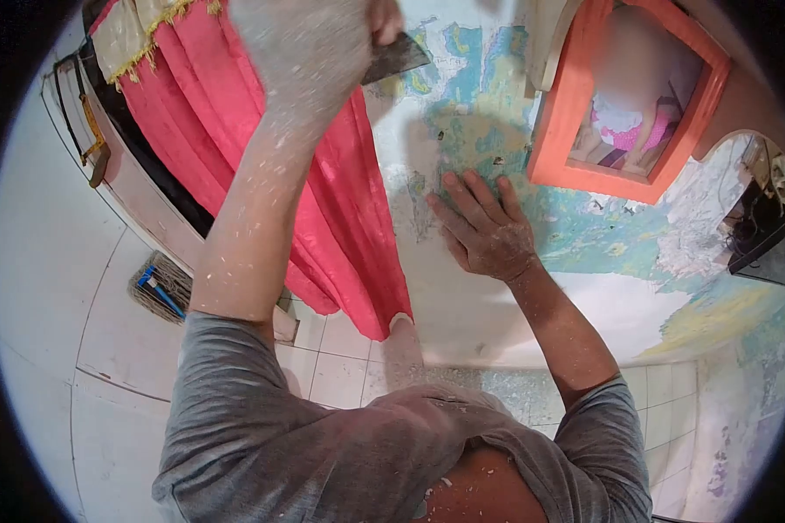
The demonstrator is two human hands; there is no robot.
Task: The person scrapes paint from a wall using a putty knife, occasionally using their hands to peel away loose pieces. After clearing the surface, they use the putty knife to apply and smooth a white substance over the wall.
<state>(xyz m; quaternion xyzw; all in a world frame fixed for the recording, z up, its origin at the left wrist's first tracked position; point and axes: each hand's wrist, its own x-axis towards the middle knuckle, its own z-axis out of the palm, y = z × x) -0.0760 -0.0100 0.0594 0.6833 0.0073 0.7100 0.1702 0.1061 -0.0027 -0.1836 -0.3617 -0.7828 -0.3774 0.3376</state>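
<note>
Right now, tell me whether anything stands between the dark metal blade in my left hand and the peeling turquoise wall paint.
Nothing visible stands between the blade and the nearest turquoise paint. Lower down, your spread right hand covers some of it, and the orange-framed photo borders it at right.

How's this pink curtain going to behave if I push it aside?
Probably floppy: the pink curtain hangs in soft, deep folds, so it should bunch up rather than hold a shape. It looks fairly light for its size, being cloth, and would likely swing. The cream cloth with yellow fringe at its top may sway along.
</note>
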